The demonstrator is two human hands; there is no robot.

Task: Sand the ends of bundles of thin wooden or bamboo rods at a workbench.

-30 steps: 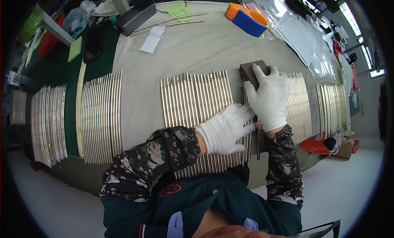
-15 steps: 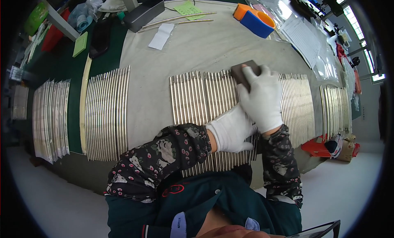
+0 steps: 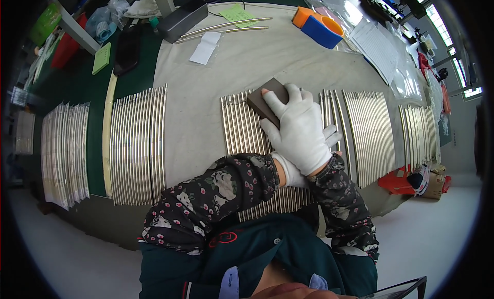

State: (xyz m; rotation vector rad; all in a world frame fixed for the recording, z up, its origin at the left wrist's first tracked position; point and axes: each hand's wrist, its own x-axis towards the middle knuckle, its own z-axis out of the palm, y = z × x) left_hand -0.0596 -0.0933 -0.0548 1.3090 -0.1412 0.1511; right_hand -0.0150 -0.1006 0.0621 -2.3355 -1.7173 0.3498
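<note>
A row of thin silvery metal rods (image 3: 239,126) lies side by side on the cloth in front of me. My right hand (image 3: 302,128), in a white glove with a bare fingertip showing, grips a dark brown rectangular block (image 3: 263,106) against the rods' upper ends. Crossed beneath it is my left hand (image 3: 294,176), also white-gloved, resting on the same rods. Most of the left hand is hidden by the right; its outstretched fingertips emerge to the right. A few rods (image 3: 329,100) stand slightly apart, just right of my hands.
More rods (image 3: 369,134) lie to the right, with another group (image 3: 138,144) to the left. Wrapped bundles (image 3: 66,149) sit at far left. Toward the back are an orange-and-blue tape dispenser (image 3: 323,30), a grey box (image 3: 182,22), a white slip (image 3: 206,47) and paper sheets (image 3: 374,49).
My right hand and the block have moved left along the rods, now crossing over my left hand. Several rods at the right side of the row now lie apart from the others.
</note>
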